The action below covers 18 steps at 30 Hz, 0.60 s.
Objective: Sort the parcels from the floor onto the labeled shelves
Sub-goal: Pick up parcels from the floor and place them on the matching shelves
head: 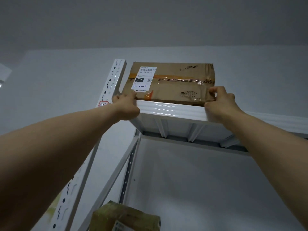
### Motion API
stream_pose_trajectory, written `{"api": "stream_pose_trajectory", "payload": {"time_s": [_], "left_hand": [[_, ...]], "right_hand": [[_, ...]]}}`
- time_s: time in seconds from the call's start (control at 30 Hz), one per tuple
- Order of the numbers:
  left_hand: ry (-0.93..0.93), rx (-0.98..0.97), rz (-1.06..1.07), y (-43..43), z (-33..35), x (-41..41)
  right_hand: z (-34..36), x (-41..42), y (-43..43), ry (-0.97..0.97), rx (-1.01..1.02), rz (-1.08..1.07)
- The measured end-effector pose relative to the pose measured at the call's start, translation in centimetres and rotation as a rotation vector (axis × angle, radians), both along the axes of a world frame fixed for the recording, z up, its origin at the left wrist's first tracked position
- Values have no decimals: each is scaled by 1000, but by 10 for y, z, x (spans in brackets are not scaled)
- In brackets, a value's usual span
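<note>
Head cam: L grip (125, 105), R grip (220, 100) each w/ pinch on parcel (175, 90) corners atop shelf (171, 109).

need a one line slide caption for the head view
A person's left hand and right hand hold a cardboard box marked 2-1-1 on the top shelf.

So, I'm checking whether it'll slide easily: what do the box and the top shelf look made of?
The box: cardboard by the look, matte brown, creased, with glossy tape across it. The shelf: probably white-painted sheet metal, given its shiny folded front edge.
</note>
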<state>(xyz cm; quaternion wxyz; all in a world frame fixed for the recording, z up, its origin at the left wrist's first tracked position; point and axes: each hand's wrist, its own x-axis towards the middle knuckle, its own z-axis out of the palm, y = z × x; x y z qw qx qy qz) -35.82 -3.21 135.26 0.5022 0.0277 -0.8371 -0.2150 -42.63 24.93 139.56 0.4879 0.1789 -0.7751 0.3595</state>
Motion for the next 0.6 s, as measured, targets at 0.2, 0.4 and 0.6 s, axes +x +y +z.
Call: {"api": "stream_pose_trajectory", "payload": {"time_s": [0.2,0.4,0.6], "left_hand": [[-10,-26,66,3,-4,-3],[-10,-39,55,8,-9,-2],[-22,-68,6,19,-14,8]], "right_hand": [[-4,-13,0,60,42,-85],[-10,-13,-3,80,121,-162],[-35,6,-18,74,155,-201]]}}
